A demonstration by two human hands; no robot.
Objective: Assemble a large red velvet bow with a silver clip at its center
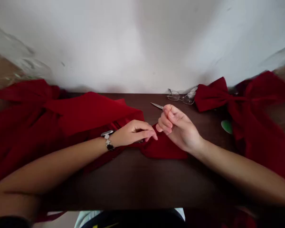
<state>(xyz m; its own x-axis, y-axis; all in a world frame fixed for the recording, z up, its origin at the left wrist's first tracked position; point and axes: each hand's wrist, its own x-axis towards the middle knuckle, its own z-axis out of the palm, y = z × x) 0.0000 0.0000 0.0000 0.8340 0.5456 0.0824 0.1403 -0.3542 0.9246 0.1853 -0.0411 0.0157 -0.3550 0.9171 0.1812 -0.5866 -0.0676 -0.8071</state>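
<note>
Left hand curled on red cloth, grip unclear; right hand pinching thin strand beside scissor blade.

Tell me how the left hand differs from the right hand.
The left hand lies curled on the red cloth, while the right hand is raised beside it, its fingertips pinched together. The left wrist wears a bracelet watch; the right wrist is bare. Both hands are ungloved and close together above the table.
</note>
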